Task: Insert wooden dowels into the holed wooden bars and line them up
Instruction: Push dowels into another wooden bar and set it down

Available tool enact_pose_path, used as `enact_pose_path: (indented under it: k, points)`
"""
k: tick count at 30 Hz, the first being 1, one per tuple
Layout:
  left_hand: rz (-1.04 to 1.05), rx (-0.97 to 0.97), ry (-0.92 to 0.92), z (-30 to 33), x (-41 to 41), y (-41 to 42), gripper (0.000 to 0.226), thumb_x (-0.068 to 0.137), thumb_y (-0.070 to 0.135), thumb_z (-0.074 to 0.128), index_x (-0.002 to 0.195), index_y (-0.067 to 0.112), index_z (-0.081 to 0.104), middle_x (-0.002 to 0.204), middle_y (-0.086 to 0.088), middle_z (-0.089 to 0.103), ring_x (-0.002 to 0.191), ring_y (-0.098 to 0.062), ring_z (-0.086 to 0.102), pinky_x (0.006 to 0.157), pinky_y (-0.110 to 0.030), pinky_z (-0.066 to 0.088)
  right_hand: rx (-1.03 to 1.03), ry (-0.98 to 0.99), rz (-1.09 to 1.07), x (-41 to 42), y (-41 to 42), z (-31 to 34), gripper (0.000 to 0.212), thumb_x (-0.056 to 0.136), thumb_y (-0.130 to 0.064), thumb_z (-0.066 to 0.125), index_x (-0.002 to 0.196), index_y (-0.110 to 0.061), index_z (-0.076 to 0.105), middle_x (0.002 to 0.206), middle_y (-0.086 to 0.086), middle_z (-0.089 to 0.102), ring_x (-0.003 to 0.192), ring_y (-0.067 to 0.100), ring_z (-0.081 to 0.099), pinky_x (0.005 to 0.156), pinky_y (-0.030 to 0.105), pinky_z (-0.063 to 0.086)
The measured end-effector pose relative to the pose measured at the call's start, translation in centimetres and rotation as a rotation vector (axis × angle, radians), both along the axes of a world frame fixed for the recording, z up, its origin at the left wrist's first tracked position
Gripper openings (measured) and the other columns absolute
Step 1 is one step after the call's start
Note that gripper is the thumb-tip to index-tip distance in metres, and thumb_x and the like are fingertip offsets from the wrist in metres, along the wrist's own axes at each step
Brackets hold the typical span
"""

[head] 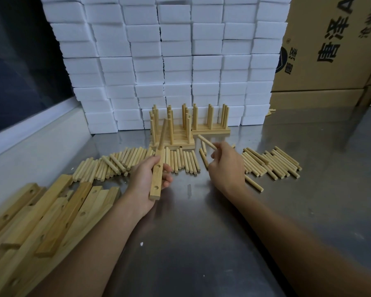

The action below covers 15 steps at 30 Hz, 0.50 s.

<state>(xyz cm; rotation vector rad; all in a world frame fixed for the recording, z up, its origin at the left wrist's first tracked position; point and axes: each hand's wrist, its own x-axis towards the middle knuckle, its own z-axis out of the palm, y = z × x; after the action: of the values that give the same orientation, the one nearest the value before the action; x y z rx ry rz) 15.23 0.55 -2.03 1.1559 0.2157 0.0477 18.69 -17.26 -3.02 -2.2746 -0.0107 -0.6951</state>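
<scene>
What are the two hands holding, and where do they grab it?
The left hand grips a pale holed wooden bar around its middle. The right hand pinches a short round wooden dowel by its near end.

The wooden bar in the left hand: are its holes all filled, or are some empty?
Partly filled. The wooden bar in the left hand has one dowel standing at its far end; two nearer holes show empty.

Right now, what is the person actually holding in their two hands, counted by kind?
Pale flat wooden bar with round holes, gripped by the left hand: 1
Round pale wooden dowels: 2, one standing in that bar and one pinched by the right hand
Total: 3
</scene>
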Motion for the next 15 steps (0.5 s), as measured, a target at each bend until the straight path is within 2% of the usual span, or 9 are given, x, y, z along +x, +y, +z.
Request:
enact_pose_path:
  k: [3,8,12,15]
  points:
    - [-0.001,0.004,0.006,0.03,0.01,-0.07,0.025,0.102,0.019,0.049,0.113,-0.001,0.058,0.073,-0.012,0.063,0.045,-0.014,0.058,0.036,-0.021,0.042,0.093,-0.049,0.01,0.07,0.1,-0.24,0.014,0.104,-0.026,0.044,0.104,-0.02,0.056,0.075,-0.009,0.054,0.067,0.009,0.054,0.067,0.035,0.049]
    - [-0.013,0.03,-0.01,0.0,0.03,-0.05,0.029,0.104,0.02,0.045,0.12,-0.001,0.057,0.072,-0.011,0.065,0.043,-0.015,0.057,0.035,-0.022,0.043,0.125,-0.067,0.017,-0.08,-0.2,-0.47,0.043,0.093,-0.068,0.038,0.082,-0.028,0.047,0.068,-0.007,0.053,0.059,0.008,0.048,0.056,0.029,0.04]
    - [-0.02,0.034,-0.018,-0.02,0.01,-0.02,0.027,0.104,0.02,0.045,0.117,0.001,0.058,0.067,-0.009,0.067,0.044,-0.015,0.057,0.036,-0.022,0.044,0.112,-0.055,0.001,0.1,-0.3,-0.57,0.053,0.089,-0.073,0.042,0.079,-0.022,0.051,0.064,-0.006,0.05,0.059,0.01,0.047,0.06,0.034,0.044]
    - [-0.017,0.04,-0.012,-0.07,0.07,0.02,0.025,0.104,0.021,0.045,0.115,0.002,0.059,0.069,-0.01,0.066,0.044,-0.015,0.057,0.035,-0.022,0.042,0.094,-0.061,-0.012,0.16,-0.25,-0.62,0.054,0.086,-0.075,0.046,0.074,-0.023,0.049,0.061,-0.007,0.048,0.056,0.009,0.045,0.057,0.029,0.041]
